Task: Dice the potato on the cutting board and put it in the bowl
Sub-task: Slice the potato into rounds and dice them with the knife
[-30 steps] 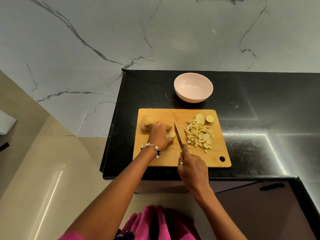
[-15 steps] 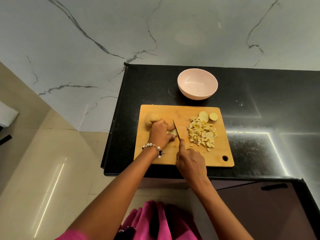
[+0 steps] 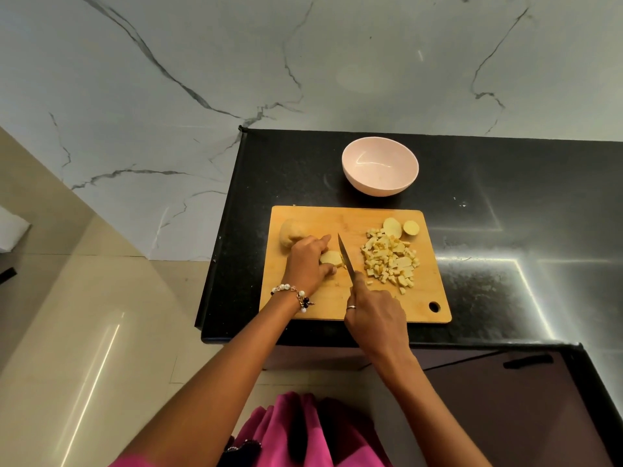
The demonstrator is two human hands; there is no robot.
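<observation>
Potato slice (image 3: 331, 257) flat on wooden cutting board (image 3: 350, 298), held down by left hand (image 3: 308, 264), fingers curled over it, thumb at near side. Right hand (image 3: 376, 318) wraps knife (image 3: 346, 261) handle, forefinger stretched along the blade spine; blade points away from the person, edge at the slice's right end. A few cut bits just under the blade. Diced pile (image 3: 391, 259) on right half of board, apart from knife. Two round end pieces (image 3: 401, 227) at far right of pile, touching each other. Uncut potato chunk (image 3: 291, 234) at board's far left corner, just behind left hand. Pink bowl (image 3: 380, 166) on black tabletop (image 3: 505, 214) beyond the board, nothing in it. Beaded bracelet (image 3: 293, 293) on left wrist, ring (image 3: 351, 307) on right hand. Marble wall (image 3: 236, 62) behind, pink garment (image 3: 303, 433) at bottom.
</observation>
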